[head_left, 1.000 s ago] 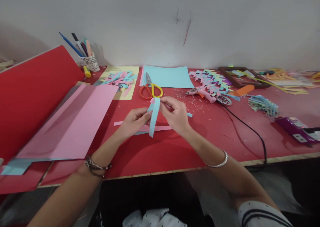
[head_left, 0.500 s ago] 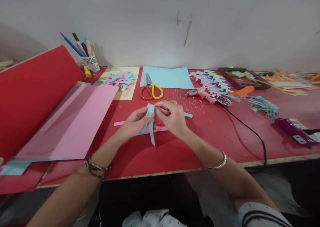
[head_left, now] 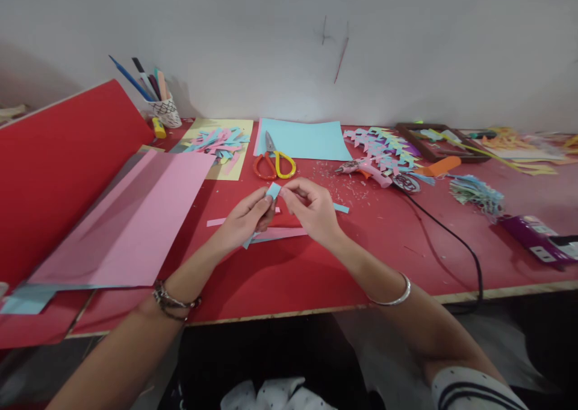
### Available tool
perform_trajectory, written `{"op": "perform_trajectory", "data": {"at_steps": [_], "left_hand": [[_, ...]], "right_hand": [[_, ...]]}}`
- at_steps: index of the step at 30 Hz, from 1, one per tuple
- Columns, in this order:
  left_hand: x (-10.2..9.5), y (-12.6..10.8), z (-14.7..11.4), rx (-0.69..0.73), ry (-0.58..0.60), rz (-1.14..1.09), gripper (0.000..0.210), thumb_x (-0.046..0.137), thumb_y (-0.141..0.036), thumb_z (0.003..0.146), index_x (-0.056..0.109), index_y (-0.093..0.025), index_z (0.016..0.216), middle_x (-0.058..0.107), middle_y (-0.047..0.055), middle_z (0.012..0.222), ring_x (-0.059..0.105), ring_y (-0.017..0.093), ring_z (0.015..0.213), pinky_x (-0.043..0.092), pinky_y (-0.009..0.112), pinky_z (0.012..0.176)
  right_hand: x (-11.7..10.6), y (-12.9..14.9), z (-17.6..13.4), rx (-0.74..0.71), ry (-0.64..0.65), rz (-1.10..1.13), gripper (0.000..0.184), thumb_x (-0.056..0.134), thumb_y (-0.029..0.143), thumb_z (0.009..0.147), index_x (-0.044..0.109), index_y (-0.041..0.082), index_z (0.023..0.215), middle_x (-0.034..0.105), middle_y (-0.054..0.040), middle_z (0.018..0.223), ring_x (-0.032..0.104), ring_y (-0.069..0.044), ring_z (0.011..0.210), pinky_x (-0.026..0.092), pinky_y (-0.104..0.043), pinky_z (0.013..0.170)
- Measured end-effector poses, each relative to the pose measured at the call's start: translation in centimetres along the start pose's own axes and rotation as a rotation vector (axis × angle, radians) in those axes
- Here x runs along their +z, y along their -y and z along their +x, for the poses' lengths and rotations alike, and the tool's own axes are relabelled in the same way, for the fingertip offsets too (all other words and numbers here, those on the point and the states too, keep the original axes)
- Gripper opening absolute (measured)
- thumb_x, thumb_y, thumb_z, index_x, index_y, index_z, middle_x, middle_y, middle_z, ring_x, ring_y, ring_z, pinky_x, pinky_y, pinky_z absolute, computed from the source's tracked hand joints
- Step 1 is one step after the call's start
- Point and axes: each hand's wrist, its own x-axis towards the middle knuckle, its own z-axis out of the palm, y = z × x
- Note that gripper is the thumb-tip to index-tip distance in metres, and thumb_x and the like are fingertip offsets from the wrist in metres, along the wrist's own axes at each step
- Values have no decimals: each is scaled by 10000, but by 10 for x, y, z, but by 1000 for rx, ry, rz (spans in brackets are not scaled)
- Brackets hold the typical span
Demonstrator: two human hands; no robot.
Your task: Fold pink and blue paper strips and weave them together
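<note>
My left hand (head_left: 250, 212) is closed, thumb and fingers pinching a light blue paper strip (head_left: 273, 190) whose end sticks up above the thumb. My right hand (head_left: 312, 208) has thumb and forefinger pinched at that strip's right edge. Under the hands a pink paper strip (head_left: 289, 232) lies over a blue one on the red table. To the left, the end of another pink strip (head_left: 215, 222) shows. A blue strip end (head_left: 341, 208) pokes out beyond my right hand. Scissors (head_left: 274, 160) with one red and one yellow handle lie just behind the hands.
Left are pink sheets (head_left: 135, 217), a red board (head_left: 63, 175) and a pen cup (head_left: 166, 110). Cut strips (head_left: 217, 144) and blue paper (head_left: 307, 140) lie behind. A pink glue gun (head_left: 368, 170), its black cord (head_left: 451, 232), a folded-paper chain (head_left: 379, 145) and a purple power strip (head_left: 535, 238) are right.
The blue strip that hung down in front of my left hand no longer hangs there; a short end now points up between the hands. My right fingers have opened slightly away from the left hand.
</note>
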Motion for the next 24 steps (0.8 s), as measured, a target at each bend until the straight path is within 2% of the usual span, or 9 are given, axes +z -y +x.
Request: {"op": "perform_trajectory", "data": {"at_steps": [5, 11, 14, 20, 24], "left_hand": [[-1, 0, 0, 92, -60, 136, 273, 431, -428, 804, 414, -199, 656, 299, -70, 495, 254, 60, 404, 231, 201, 374], [-1, 1, 1, 169, -149, 333, 297, 411, -409, 819, 446, -194, 618, 302, -63, 471, 275, 73, 413, 241, 204, 389], [-1, 0, 1, 197, -147, 401, 281, 406, -361, 826, 455, -190, 608, 324, -65, 472, 288, 69, 414, 258, 197, 399], [-1, -2, -2, 166, -91, 400, 285, 377, -329, 832, 427, -191, 588, 346, -72, 437, 311, 65, 380, 270, 191, 391], [-2, -3, -3, 125, -53, 396, 239, 373, -304, 833, 463, -183, 647, 455, -59, 454, 408, 69, 396, 329, 188, 429]], "right_hand": [[0, 1, 1, 19, 24, 38, 135, 483, 276, 766, 503, 169, 685, 501, 34, 596, 432, -50, 500, 351, -181, 467], [-1, -3, 0, 49, 74, 56, 168, 462, 328, 793, 510, 176, 740, 501, 47, 583, 443, -35, 428, 375, -172, 428], [-1, -5, -1, 38, 82, 37, 179, 483, 352, 788, 532, 180, 792, 518, 43, 597, 471, -44, 440, 381, -175, 415], [-2, -2, 1, 38, 105, 101, 165, 522, 320, 771, 537, 169, 706, 514, 49, 557, 451, -39, 420, 402, -169, 406], [-3, 0, 2, 61, 114, 153, 127, 545, 273, 750, 540, 162, 690, 531, 46, 557, 459, -38, 430, 397, -162, 405]]}}
